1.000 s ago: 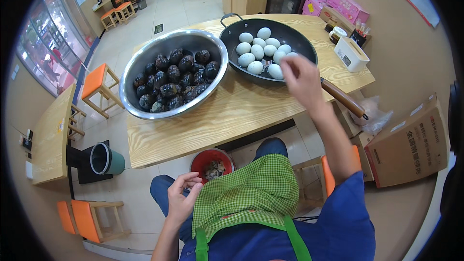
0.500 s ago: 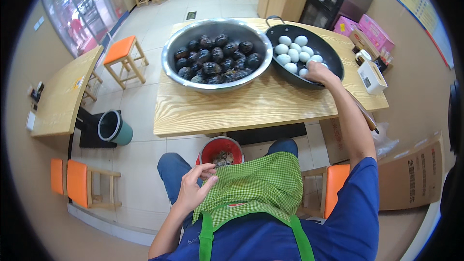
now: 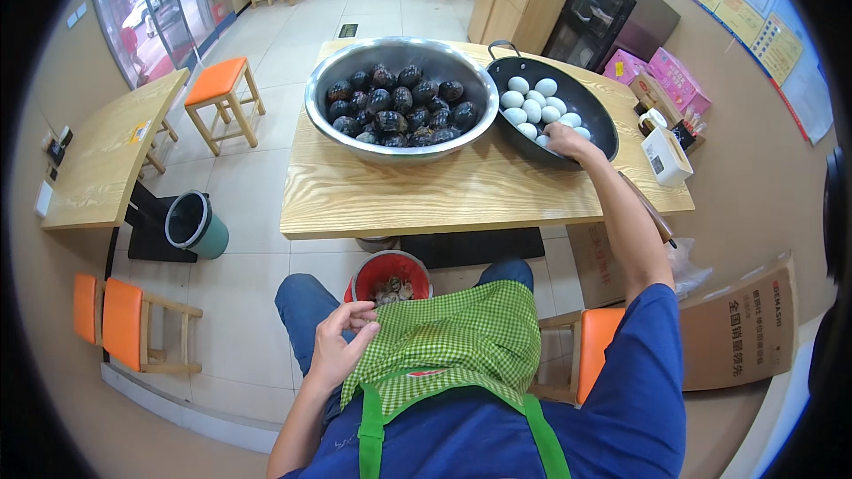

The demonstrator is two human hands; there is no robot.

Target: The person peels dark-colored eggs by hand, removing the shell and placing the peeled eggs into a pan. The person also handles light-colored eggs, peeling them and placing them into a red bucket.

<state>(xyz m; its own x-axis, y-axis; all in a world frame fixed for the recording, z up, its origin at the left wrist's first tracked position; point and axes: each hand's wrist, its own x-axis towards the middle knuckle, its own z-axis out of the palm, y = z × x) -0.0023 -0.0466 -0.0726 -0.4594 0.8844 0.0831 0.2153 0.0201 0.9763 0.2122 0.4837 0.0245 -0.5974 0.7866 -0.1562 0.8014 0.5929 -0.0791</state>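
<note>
My right hand (image 3: 569,140) reaches into a black wok (image 3: 600,135) on the table, its fingers closed around a white egg at the near edge of the pile. The hand partly hides that egg. Several smooth white eggs (image 3: 532,110) lie together in the wok. Over my lap, my left hand (image 3: 342,344) hovers with nothing in it, thumb apart from the loosely curved fingers. To the wok's left stands a wide steel bowl (image 3: 313,106) holding several dark, glossy, egg-shaped things (image 3: 391,106). Below the table's near edge, a red bucket (image 3: 419,271) between my knees holds shell-like scraps (image 3: 390,290).
The pale wooden table (image 3: 399,200) is in front of me. The wok's long handle (image 3: 655,213) juts past its near right edge. A white box (image 3: 666,158) and pink boxes (image 3: 670,80) stand at the right. A cardboard box (image 3: 741,328) leans beside my right arm.
My right hand has shifted slightly left and lower among the eggs in the wok. My left hand stays over my lap. The whole view has moved a little.
</note>
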